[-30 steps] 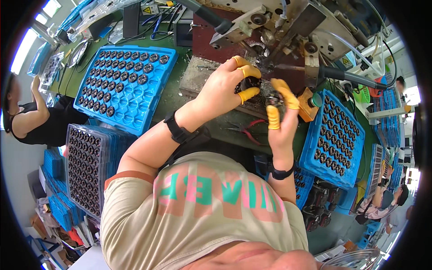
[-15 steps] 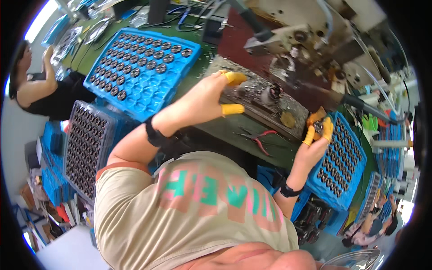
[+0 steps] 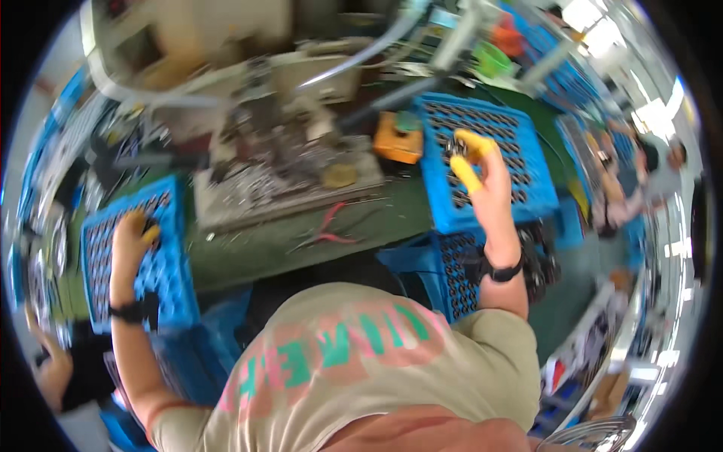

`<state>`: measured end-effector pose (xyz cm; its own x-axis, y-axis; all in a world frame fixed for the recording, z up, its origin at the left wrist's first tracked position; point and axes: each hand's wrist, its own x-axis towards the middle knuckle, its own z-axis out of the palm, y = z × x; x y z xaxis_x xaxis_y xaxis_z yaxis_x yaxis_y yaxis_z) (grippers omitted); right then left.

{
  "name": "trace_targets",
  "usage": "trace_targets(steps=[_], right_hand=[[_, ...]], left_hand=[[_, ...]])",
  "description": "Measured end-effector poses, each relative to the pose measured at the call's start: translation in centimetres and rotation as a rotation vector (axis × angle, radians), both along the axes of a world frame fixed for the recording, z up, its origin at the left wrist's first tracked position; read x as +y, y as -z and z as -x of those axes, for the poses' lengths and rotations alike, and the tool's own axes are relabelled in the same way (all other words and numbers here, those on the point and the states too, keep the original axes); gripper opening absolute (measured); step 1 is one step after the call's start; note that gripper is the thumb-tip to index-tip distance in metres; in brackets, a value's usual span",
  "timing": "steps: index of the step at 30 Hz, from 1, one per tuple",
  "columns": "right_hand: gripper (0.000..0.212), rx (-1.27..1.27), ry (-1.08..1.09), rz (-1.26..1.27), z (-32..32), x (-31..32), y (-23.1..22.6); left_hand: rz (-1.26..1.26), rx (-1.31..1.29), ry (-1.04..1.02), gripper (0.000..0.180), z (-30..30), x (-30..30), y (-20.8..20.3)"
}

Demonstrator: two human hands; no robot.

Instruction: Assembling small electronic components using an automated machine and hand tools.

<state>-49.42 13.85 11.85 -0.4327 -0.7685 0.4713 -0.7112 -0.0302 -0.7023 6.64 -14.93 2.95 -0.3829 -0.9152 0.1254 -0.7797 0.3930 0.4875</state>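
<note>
My right hand (image 3: 486, 169), with yellow covers on its fingertips, pinches a small round metal part (image 3: 455, 148) above the right blue tray (image 3: 452, 220). Rows of similar dark round parts fill much of that tray. My left hand (image 3: 132, 245), also in yellow fingertip covers, reaches down over the left blue tray (image 3: 178, 290). Its fingers are curled, with the thumb close to them; a dark shape shows between, too blurred to identify. Round parts sit in the far and left pockets of this tray, and bare pockets show beside the hand.
Between the trays stands a machine with a metal bed (image 3: 286, 200) littered with shavings. Red-handled pliers (image 3: 331, 230) lie on the green bench (image 3: 263, 252). An orange block (image 3: 399, 139) stands against the right tray. Another person (image 3: 53, 373) sits at the left; others work far right.
The view has swung to the right. My left hand has gone from beside the machine bed to the left tray. My right hand has moved from the orange block over the right tray, holding its part.
</note>
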Motion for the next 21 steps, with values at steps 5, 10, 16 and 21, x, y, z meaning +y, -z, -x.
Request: trace_targets(steps=[5, 10, 16, 21], right_hand=[[0.037, 0.174, 0.466, -0.294, 17.0, 5.9, -1.0], [0.036, 0.502, 0.725, -0.66, 29.8, 6.8, 1.2], [0.021, 0.489, 0.75, -0.542, 33.8, 4.6, 3.8], [0.026, 0.521, 0.752, -0.572, 32.0, 1.7, 3.8]], left_hand=[[-0.039, 0.018, -0.004, 0.038, 1.9, -1.7, -1.1], [-0.058, 0.054, -0.026, 0.034, 1.8, -2.3, 0.1], [0.095, 0.226, 0.007, 0.034, -0.8, -3.2, 0.7], [0.145, 0.507, -0.093, 0.038, -6.2, -0.2, 1.9]])
